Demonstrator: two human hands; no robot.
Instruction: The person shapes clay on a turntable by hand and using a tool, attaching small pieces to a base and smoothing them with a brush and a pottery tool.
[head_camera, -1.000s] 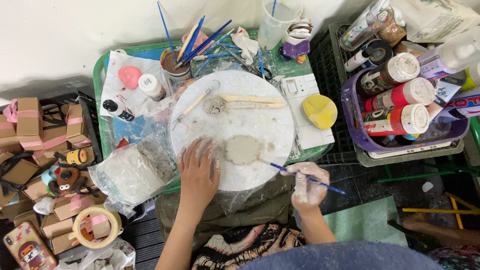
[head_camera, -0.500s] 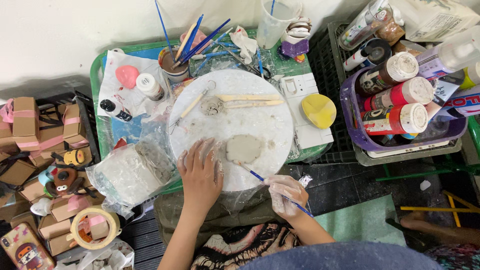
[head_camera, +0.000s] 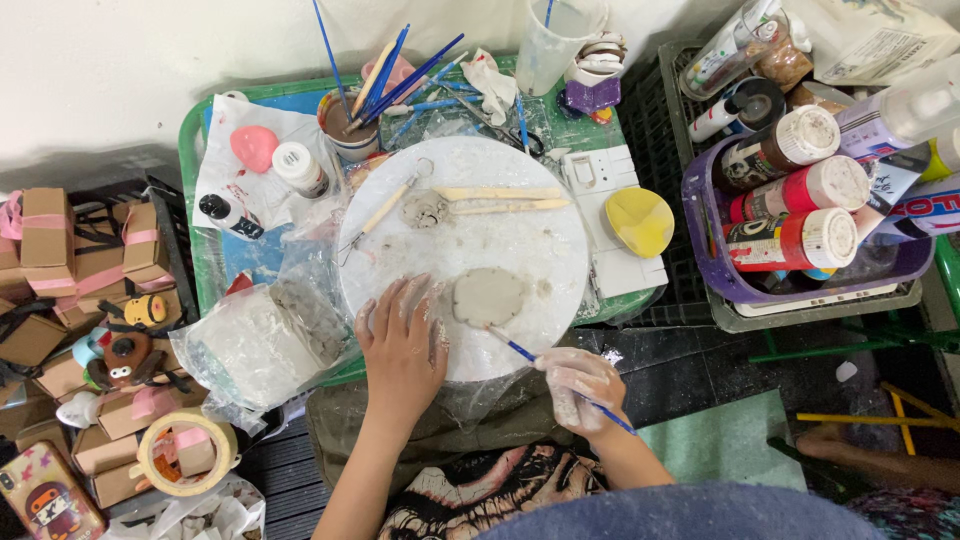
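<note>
Standing right by the table here. Closest to the person, the right hand (head_camera: 578, 388) is curled around a thin blue brush (head_camera: 560, 375), pinched well back on the handle. It hangs off the near edge of the round white board (head_camera: 520, 240), not over it. The brush runs on a slant, handle end low and to the right, tip up and to the left, and that tip sits right at the near edge of the flat clay piece (head_camera: 489, 296). So the brush's long axis pretty much points straight from the right hand into the clay.

The left hand (head_camera: 403, 345) is open, palm down, fingers spread flat on the board and holding nothing. Its fingertips end just beside the clay on the left, close but I can't tell if they actually touch it. Of the two hands, the left is nearer the clay; the right only reaches it through the brush.

The clay itself lies near the middle of the board, a bit toward the person, a roughly round grey slab.

Further back on the board are a smaller clay lump (head_camera: 426, 209) and two wooden modelling sticks (head_camera: 500, 198) lying crosswise. Beyond that there's a cup of brushes (head_camera: 352, 122), and off to the right a purple basket (head_camera: 715, 280) of paint bottles.
</note>
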